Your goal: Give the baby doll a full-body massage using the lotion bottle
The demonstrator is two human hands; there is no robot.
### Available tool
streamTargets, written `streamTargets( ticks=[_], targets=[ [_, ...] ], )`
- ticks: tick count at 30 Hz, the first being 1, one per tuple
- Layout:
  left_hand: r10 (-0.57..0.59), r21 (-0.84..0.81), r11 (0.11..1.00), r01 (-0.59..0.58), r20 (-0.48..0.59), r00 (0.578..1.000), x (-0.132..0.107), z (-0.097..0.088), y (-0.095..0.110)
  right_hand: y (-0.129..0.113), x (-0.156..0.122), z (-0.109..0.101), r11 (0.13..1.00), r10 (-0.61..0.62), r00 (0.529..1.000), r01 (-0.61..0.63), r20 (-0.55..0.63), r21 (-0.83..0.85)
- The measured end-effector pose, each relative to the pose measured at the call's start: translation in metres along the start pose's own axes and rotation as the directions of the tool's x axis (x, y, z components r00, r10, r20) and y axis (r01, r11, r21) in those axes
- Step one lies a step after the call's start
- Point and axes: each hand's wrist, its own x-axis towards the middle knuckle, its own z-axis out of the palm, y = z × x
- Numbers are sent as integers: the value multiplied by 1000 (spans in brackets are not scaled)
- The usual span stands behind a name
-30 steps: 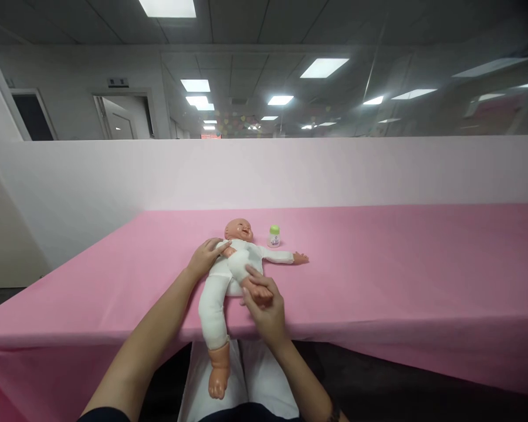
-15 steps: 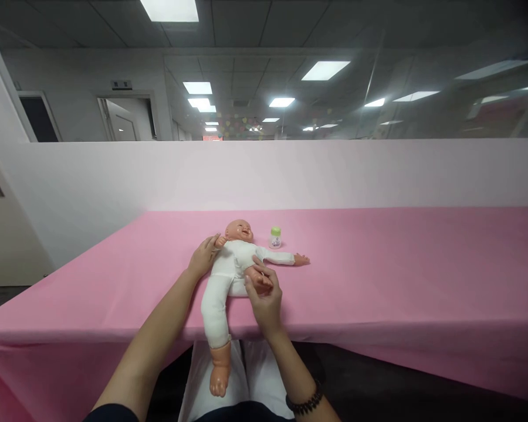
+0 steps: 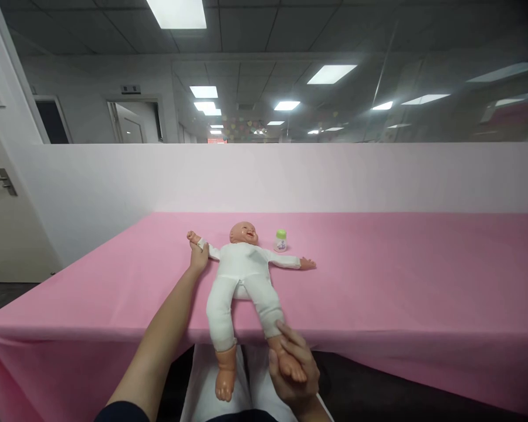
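Fingers of the left hand [image 3: 199, 258], curled: an arm [image 3: 213, 251] of the doll [image 3: 243, 261] is being held near its wrist. Doll: is being supported face up by the pink cloth [image 3: 400, 275], feet [image 3: 225, 376] being extended past the front edge. Jar [image 3: 280, 241], green-lidded: is being borne upright by the cloth, near the head [image 3: 243, 233]. Right hand [image 3: 298, 369]: one foot [image 3: 290, 364] is being held between thumb and fingers.

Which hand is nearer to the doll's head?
Left. The left hand is at the doll's arm, left of the head; the right hand is around a foot, much farther away.
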Motion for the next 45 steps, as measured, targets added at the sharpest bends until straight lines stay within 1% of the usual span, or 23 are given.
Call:
streamTargets(
  ticks=[2, 4, 6, 9, 12, 14, 15, 16, 18, 20, 22, 23, 25, 27, 30, 32, 34, 36, 37, 39, 41, 43, 45],
  targets=[
    [-97, -2, 995, 97, -5, 995, 4, -1, -6, -4, -16, -9, 1000, 22, 999, -21, 25, -22],
    [-161, -5, 987, 161, -6, 987, 6, -2, -10, -7, -27, -14, 998, 55, 998, -54, 43, -30],
    [-181, -5, 983, 181, -11, 983, 5, -2, -9, -7, -31, -16, 997, 75, 996, -74, 57, -33],
    [-145, 12, 989, 145, -18, 989, -1, 0, -1, -5, -27, -15, 996, 91, 994, -90, 56, -26],
    [-34, 28, 999, 33, 6, 999, -11, 1, 13, -3, -12, -8, 988, 155, 988, -155, -1, 1],
    [125, 64, 990, -129, 67, 990, -17, 3, 23, -1, 6, 2, 974, 224, 972, -223, -65, 33],
    [219, 100, 968, -231, 116, 969, -20, 3, 27, 1, 16, 8, 965, 262, 961, -259, -84, 49],
    [308, 152, 930, -334, 174, 935, -22, 4, 30, 3, 28, 16, 952, 306, 947, -301, -94, 65],
    [422, 257, 831, -493, 285, 860, -25, 6, 34, 7, 51, 32, 921, 388, 917, -381, -90, 86],
    [457, 314, 766, -561, 347, 819, -26, 7, 36, 13, 72, 50, 905, 409, 912, -405, -8, 128],
    [480, 315, 734, -602, 386, 787, -26, 7, 37, 20, 88, 66, 889, 408, 905, -424, 119, 173],
    [492, 303, 723, -621, 405, 771, -26, 7, 37, 23, 93, 74, 881, 411, 899, -435, 154, 187],
    [511, 287, 700, -653, 437, 740, -26, 5, 39, 28, 98, 87, 875, 417, 895, -443, 160, 195],
    [517, 281, 692, -665, 449, 728, -27, 3, 40, 31, 98, 93, 886, 408, 902, -428, 138, 179],
    [501, 296, 707, -642, 431, 751, -27, 2, 40, 29, 94, 92, 905, 384, 914, -401, 132, 145],
    [481, 313, 727, -611, 403, 779, -27, 3, 39, 27, 90, 85, 922, 357, 932, -362, 65, 134],
    [440, 296, 788, -539, 343, 830, -26, 5, 36, 26, 85, 75, 945, 314, 947, -306, -58, 118],
    [371, 226, 878, -421, 234, 899, -23, 6, 32, 24, 81, 62, 963, 267, 951, -257, -154, 85],
    [330, 176, 917, -357, 165, 929, -21, 6, 31, 23, 78, 54, 971, 237, 955, -230, -176, 61],
    [236, 81, 968, -237, 19, 971, -16, 5, 27, 21, 72, 38, 989, 150, 975, -151, -162, 5],
    [136, 24, 991, -134, -90, 987, -11, 3, 21, 19, 63, 20, 998, 30, 993, -36, -111, -57],
    [41, 1, 999, -42, -146, 988, -6, 3, 14, 16, 51, 3, 992, -73, 996, 66, -60, -105],
    [-33, -1, 999, 33, -168, 985, -1, 2, 5, 14, 33, -11, 984, -127, 992, 123, -19, -126]
  ],
)
